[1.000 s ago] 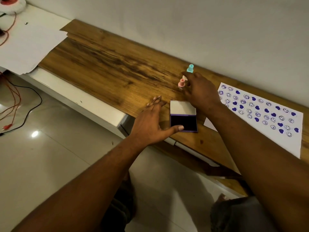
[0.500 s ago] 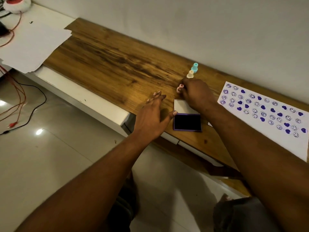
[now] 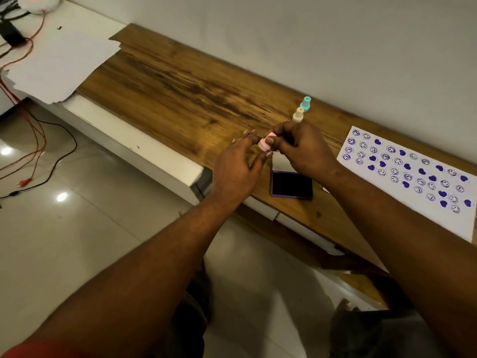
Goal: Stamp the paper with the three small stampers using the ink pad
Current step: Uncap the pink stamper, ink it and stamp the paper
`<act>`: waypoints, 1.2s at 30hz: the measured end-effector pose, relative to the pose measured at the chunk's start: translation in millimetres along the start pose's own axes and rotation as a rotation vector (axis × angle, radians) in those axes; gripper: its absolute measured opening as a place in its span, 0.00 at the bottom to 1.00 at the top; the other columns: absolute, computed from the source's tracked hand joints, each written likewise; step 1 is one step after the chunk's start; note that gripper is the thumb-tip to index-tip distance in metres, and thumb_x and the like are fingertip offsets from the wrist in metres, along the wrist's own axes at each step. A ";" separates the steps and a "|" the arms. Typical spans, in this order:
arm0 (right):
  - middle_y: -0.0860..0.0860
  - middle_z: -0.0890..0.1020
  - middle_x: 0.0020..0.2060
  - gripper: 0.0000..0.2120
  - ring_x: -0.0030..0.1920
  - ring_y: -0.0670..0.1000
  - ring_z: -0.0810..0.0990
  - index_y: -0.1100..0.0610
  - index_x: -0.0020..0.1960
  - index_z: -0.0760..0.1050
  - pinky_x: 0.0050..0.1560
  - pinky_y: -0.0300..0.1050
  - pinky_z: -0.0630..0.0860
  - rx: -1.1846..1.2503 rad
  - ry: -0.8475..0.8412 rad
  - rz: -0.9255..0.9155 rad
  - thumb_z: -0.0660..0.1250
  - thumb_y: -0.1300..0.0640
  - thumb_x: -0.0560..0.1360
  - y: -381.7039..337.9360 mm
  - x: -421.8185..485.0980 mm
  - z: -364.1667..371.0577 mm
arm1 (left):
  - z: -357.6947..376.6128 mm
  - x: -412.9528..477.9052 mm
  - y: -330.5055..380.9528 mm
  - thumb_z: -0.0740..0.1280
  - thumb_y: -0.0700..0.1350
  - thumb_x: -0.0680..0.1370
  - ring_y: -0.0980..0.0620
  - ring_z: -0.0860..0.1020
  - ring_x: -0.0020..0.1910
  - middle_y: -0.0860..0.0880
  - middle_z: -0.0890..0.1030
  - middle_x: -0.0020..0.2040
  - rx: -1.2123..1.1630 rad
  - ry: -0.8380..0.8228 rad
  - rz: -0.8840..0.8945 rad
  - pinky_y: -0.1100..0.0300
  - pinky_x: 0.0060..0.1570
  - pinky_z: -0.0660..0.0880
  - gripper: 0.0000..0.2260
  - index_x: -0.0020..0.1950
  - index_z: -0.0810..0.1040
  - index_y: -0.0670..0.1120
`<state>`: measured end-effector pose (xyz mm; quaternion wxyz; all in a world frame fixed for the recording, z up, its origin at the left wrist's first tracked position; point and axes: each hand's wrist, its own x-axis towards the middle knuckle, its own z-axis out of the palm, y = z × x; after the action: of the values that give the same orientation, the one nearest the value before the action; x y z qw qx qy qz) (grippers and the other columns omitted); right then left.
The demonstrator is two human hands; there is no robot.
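Note:
My right hand grips a small pink stamper, held tilted above the wooden board. The fingertips of my left hand touch the pink stamper's end. A cream stamper and a teal stamper stand upright behind my right hand. Just below it lies the open ink pad, purple-framed with a dark pad; my right hand partly covers its lid. At the right lies the white paper, covered with several purple smileys and hearts.
A white ledge runs along the board's near edge. Loose white sheets lie at the far left, with red and black cables trailing to the tiled floor. The wall stands right behind the board.
My right hand lifted the pink stamper off the board and brought it towards me. My left hand left the ink pad's side and rose to meet the stamper.

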<state>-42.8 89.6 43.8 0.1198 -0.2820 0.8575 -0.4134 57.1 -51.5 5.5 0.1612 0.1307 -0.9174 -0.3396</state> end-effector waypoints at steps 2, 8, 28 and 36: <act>0.49 0.87 0.50 0.10 0.51 0.48 0.84 0.55 0.60 0.83 0.56 0.51 0.82 -0.027 -0.007 -0.014 0.70 0.53 0.82 1.6 -4.7 0.8 | -1.9 -2.2 -0.3 0.69 0.54 0.84 0.48 0.73 0.76 0.46 0.77 0.75 -0.006 -0.037 0.018 0.46 0.72 0.73 0.22 0.76 0.76 0.46; 0.52 0.86 0.53 0.11 0.53 0.52 0.83 0.57 0.62 0.82 0.55 0.50 0.80 -0.148 -0.015 -0.094 0.69 0.54 0.82 7.0 -15.3 0.2 | -1.2 -6.4 -9.5 0.68 0.53 0.84 0.46 0.71 0.78 0.45 0.77 0.75 -0.030 -0.106 0.061 0.44 0.74 0.71 0.18 0.72 0.80 0.47; 0.55 0.82 0.62 0.14 0.61 0.55 0.80 0.53 0.67 0.78 0.55 0.44 0.73 -0.475 0.032 -0.139 0.64 0.49 0.84 19.2 -66.2 -22.5 | 19.6 -14.5 -45.9 0.67 0.65 0.80 0.43 0.51 0.85 0.45 0.57 0.86 0.165 -0.202 -0.002 0.40 0.82 0.45 0.30 0.81 0.68 0.58; 0.56 0.81 0.64 0.15 0.64 0.57 0.78 0.55 0.70 0.76 0.59 0.48 0.74 -0.589 -0.118 0.010 0.62 0.52 0.85 42.8 -71.0 8.7 | 17.7 -11.9 -48.3 0.68 0.67 0.78 0.47 0.50 0.85 0.46 0.55 0.86 0.079 -0.184 -0.026 0.41 0.83 0.44 0.36 0.83 0.65 0.57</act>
<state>2.2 146.8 3.1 0.0846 -0.3238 0.9335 -0.1289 67.5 -72.6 -41.8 0.0667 0.1172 -0.9392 -0.3157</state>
